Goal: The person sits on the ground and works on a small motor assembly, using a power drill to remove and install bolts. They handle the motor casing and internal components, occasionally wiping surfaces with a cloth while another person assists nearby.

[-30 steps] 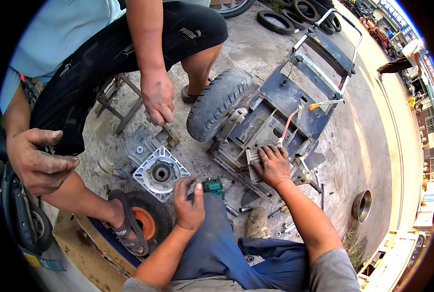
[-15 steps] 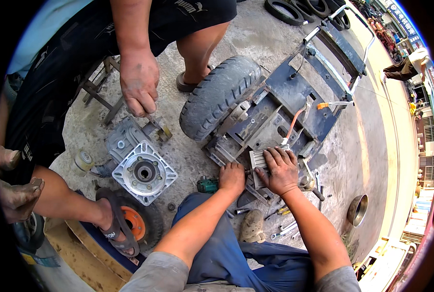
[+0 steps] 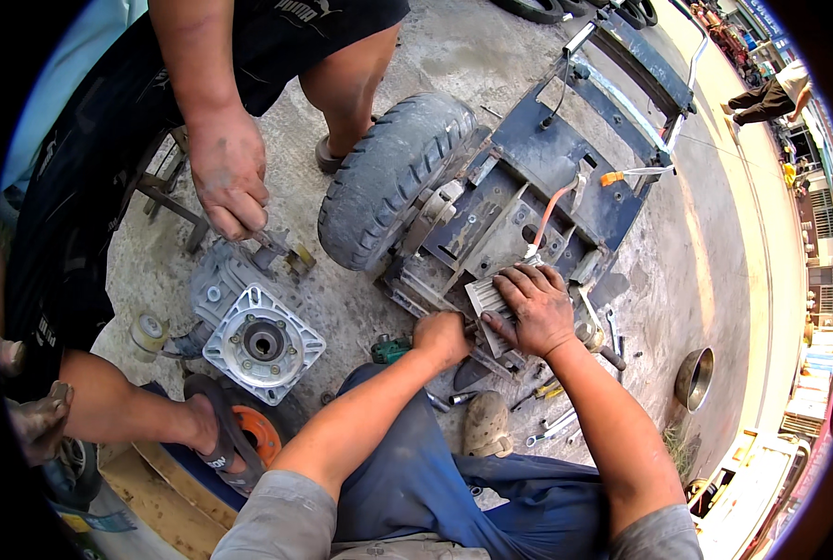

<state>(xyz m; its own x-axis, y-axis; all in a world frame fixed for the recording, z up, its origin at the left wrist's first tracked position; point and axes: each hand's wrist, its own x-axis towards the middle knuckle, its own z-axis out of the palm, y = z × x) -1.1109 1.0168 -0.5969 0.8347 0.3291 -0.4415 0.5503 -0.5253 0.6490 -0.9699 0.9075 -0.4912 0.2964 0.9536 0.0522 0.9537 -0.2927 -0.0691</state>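
My right hand (image 3: pixel 535 313) lies over a grey finned metal box (image 3: pixel 484 301), fingers on its top and thumb along its near side. The box rests tilted at the near end of a dark metal vehicle frame (image 3: pixel 552 154). Beside its left edge, my left hand (image 3: pixel 442 338) is closed, fingers curled toward the box's underside; what they grip is hidden. An orange-red cable (image 3: pixel 549 217) runs up from behind the box. A large black tyre (image 3: pixel 393 177) is mounted at the frame's left.
A co-worker's hand (image 3: pixel 230 177) is at a gearbox with a square flange (image 3: pixel 265 343) on the left. A green power tool (image 3: pixel 390 349), a wrench (image 3: pixel 555 427) and other tools lie near my shoe (image 3: pixel 487 425). A metal bowl (image 3: pixel 694 378) stands at right.
The view has shifted a little, so most things sit further left. My left hand has turned and curled in closer to the box's edge. My right hand stays on the box.
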